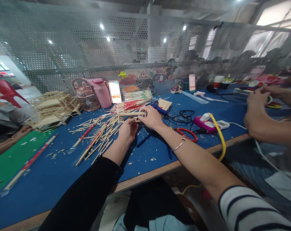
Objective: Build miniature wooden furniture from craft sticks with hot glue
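Note:
Between my two hands is a small frame of wooden sticks (129,114), raised a little over the blue table (70,179). My left hand (128,130) grips its underside from the near side, fingers closed. At its right end, my right hand (151,117) pinches the frame between thumb and fingers. Loose wooden sticks (103,136) lie scattered to the left of my hands, some in red and clear wrappers. Behind my right hand sits a blue tool (160,109), perhaps a glue gun, beside a small flat stack of sticks (164,104).
Red-handled scissors (187,134) and a magenta power strip (205,124) with a yellow cable (219,138) lie to the right. Stick-built models (51,107), a pink bottle (102,93) and a clear jug (85,96) stand at the back left. Co-workers' hands (258,99) show on both sides.

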The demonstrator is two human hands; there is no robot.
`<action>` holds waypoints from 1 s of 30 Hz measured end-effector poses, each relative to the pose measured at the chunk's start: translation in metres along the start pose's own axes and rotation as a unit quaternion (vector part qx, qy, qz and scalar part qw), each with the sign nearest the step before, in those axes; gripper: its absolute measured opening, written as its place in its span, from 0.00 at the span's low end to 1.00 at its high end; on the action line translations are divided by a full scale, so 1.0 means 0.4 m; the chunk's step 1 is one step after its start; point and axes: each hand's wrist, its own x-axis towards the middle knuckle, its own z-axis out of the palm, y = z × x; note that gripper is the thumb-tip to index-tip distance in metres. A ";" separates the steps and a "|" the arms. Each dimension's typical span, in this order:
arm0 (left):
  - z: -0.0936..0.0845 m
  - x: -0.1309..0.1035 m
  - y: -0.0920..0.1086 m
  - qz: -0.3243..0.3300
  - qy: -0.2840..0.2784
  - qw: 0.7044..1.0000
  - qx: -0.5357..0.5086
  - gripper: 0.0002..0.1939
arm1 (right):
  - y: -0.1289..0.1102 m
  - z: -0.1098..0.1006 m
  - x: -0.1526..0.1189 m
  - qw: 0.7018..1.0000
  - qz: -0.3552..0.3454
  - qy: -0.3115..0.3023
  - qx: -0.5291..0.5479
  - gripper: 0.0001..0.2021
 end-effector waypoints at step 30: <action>-0.003 -0.006 0.003 -0.001 0.011 1.000 0.023 0.05 | -0.001 -0.009 -0.002 1.000 -0.010 -0.015 -0.019 0.07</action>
